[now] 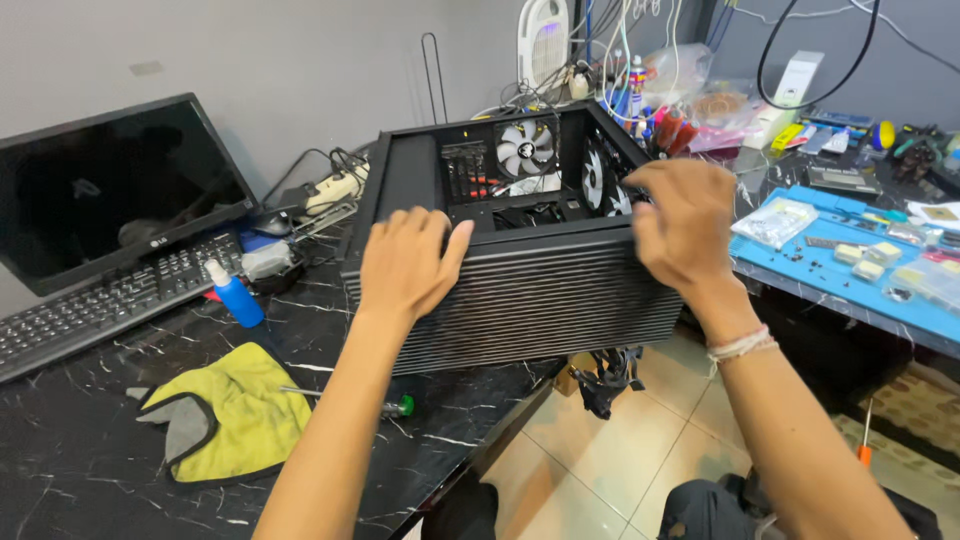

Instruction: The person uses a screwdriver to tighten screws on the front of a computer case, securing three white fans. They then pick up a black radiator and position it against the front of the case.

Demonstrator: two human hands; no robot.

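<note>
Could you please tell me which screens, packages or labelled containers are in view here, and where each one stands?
Black flat monitor: far left, screen dark.
Blue spray bottle with white cap: before the keyboard.
White upright box: back right.
Clear plastic bag: on the blue mat.

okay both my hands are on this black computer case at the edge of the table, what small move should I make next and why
Probably slide the case back toward the wall before anything else. Its right end seems to hang past the table edge over the floor, with cables dangling beneath. Your left hand and right hand both grip the top near edge, so a short push looks easy.
</note>
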